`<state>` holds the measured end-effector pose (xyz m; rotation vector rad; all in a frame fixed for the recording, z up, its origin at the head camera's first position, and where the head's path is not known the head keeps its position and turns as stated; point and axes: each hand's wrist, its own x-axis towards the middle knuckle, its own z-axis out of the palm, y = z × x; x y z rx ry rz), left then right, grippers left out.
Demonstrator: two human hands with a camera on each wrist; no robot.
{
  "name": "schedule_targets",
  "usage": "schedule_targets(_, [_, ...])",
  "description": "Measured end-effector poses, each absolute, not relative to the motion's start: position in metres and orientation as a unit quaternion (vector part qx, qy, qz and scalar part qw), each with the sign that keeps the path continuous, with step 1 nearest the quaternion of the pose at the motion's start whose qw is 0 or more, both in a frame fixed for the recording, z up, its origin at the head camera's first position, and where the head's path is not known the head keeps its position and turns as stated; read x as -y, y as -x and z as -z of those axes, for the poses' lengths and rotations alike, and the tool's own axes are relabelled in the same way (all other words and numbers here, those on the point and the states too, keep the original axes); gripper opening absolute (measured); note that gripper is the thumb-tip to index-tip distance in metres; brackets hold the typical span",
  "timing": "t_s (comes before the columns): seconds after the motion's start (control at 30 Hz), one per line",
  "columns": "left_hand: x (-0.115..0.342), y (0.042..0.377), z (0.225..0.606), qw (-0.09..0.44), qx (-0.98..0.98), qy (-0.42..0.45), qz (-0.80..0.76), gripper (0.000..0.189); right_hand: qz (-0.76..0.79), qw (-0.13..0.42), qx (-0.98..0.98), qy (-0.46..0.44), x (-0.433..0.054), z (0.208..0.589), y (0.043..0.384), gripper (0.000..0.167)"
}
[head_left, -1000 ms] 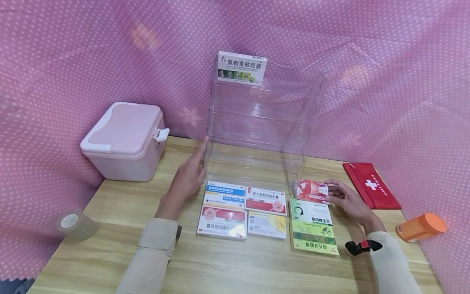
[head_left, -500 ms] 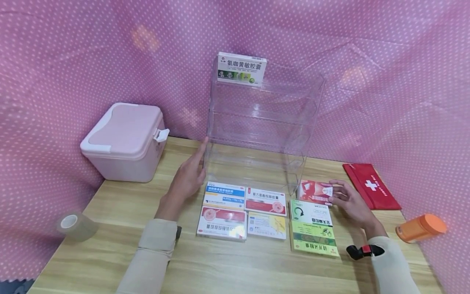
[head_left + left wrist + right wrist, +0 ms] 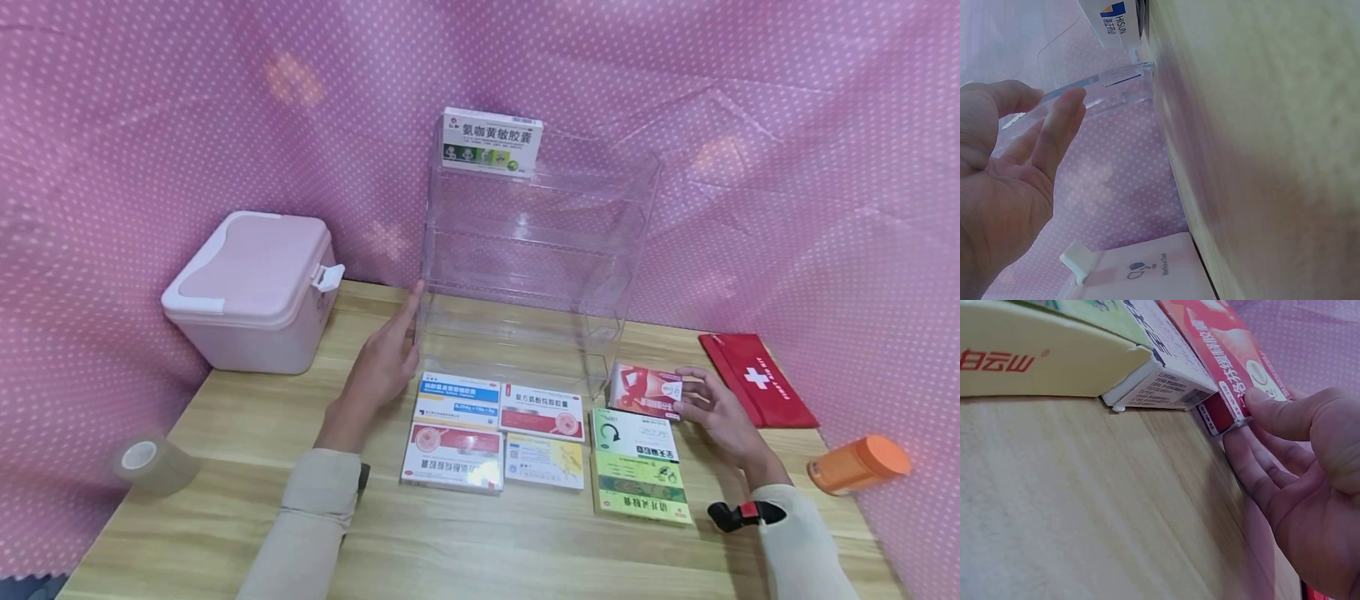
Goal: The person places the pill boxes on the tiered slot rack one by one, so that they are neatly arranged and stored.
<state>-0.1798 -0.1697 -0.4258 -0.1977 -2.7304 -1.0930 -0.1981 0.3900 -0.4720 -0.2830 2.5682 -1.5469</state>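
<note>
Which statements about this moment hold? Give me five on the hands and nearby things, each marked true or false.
1. The right hand holds a red cardboard medicine box. True.
2. The left hand rests on the boxy pink plastic chest. False: it touches the stepped clear plastic rack.
3. A flat white-and-green cardboard box sits at the rack's top left. True.
4. The chest's lid is wide open. False: it is down.
5. A flat red first-aid pouch lies left of the rack. False: it lies to the right.
</note>
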Motion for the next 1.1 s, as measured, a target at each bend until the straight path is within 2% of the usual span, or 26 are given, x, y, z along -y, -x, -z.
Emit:
schedule_targets(0.67, [0.171,0.18,0.427,0.101,0.922,0.07,0.368,0.11,0.501,0.065,-0.86,0.077,-0.386,0.464,0.198,0.06])
schedule_targets(1.1, [0.168,0.178,0.423,0.097,0.921,0.064,0.371,0.109,0.491,0.044,-0.865,0.092,-0.385,0.454,0.198,0.061])
